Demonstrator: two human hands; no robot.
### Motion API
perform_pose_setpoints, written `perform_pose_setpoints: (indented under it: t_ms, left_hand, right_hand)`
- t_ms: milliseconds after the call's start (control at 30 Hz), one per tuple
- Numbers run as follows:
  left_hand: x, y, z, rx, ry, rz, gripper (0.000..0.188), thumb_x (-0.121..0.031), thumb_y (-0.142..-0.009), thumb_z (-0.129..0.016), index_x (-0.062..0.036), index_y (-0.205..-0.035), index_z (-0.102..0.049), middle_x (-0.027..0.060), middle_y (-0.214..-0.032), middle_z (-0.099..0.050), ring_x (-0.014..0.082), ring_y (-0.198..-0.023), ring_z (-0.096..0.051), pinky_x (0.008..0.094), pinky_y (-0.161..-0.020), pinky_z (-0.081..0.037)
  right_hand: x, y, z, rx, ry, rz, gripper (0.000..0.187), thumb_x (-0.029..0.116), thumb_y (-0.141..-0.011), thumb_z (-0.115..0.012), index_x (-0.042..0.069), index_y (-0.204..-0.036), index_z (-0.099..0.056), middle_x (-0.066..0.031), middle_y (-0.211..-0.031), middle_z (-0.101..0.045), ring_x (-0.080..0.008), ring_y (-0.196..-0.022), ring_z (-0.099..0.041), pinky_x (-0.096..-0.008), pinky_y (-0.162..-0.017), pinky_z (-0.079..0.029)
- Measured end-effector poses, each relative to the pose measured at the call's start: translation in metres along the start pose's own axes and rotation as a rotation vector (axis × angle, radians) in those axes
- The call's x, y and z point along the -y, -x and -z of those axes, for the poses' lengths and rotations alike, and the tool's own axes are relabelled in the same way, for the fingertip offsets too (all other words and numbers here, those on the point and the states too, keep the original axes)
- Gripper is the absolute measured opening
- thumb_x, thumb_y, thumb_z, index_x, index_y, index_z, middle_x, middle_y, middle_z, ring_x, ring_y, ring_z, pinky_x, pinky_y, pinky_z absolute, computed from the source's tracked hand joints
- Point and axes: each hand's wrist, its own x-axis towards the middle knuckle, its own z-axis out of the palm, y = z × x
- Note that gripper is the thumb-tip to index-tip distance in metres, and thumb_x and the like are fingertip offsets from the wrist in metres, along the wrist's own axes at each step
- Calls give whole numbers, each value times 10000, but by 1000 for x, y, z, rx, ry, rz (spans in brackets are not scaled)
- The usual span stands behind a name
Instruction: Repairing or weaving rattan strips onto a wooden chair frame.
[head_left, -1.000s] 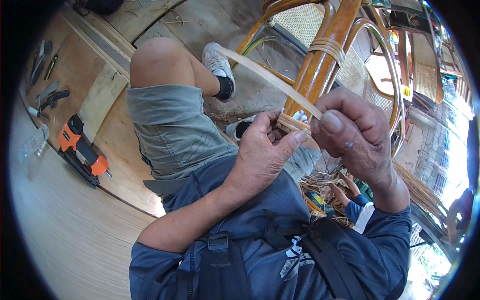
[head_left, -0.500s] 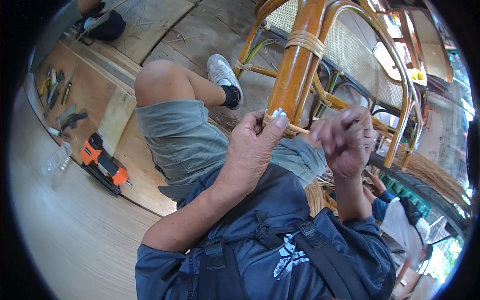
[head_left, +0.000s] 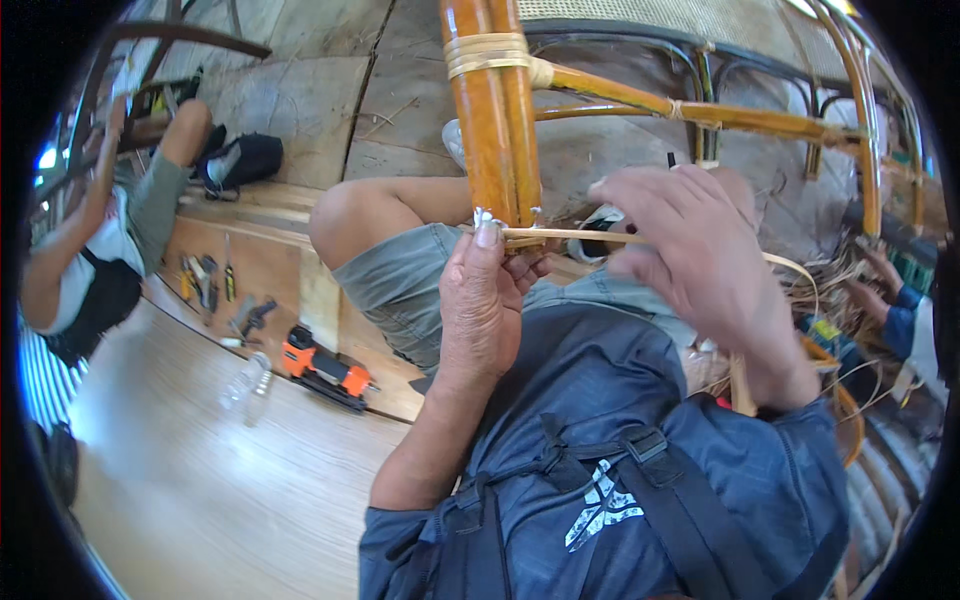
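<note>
My left hand [head_left: 485, 300] pinches the end of a thin pale rattan strip [head_left: 575, 236] against the orange rattan chair leg [head_left: 495, 130], thumb and forefinger pressed at the pole. The strip runs level to the right and passes under the fingers of my right hand [head_left: 700, 250], then curves down beyond the wrist. My right hand is blurred and loosely curled around the strip, a hand's width right of the leg. A pale wrapped binding [head_left: 487, 52] circles the leg higher up. My bent knee [head_left: 345, 225] lies behind the leg.
An orange power tool [head_left: 325, 368] and a clear plastic bottle [head_left: 248, 385] lie at the platform edge on the left, with hand tools [head_left: 205, 282] beyond. Another person [head_left: 100, 250] sits far left near a black bag [head_left: 240, 160]. A second person's hand [head_left: 880, 270] works loose rattan on the right.
The view has swung, bringing the chair leg upright and a person on the left into sight. My right hand has drawn the strip out to the right; my left hand stays at the leg.
</note>
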Motion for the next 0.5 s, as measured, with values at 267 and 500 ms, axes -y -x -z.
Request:
perform_pose_setpoints:
  t_ms: [267,500]
  left_hand:
    - [2,10,-6,34,85,4,466,-380,-876,-513,-33,-1179,-443,104,-1092,-564,233,-982,-576,360,-837,-473]
    - [0,9,-2,21,109,-4,514,-406,-871,-501,-22,-1204,-426,121,-1118,-556,244,-994,-573,381,-859,-474]
  right_hand:
    - [-60,21,-18,263,-777,-379,253,230,-856,-554,-1,-760,-520,-113,-583,-439,-191,-529,-401,-318,-507,-365]
    - [-65,21,-25,233,-801,-367,266,237,-839,-578,-13,-759,-534,-95,-580,-425,-163,-527,-386,-310,-496,-350]
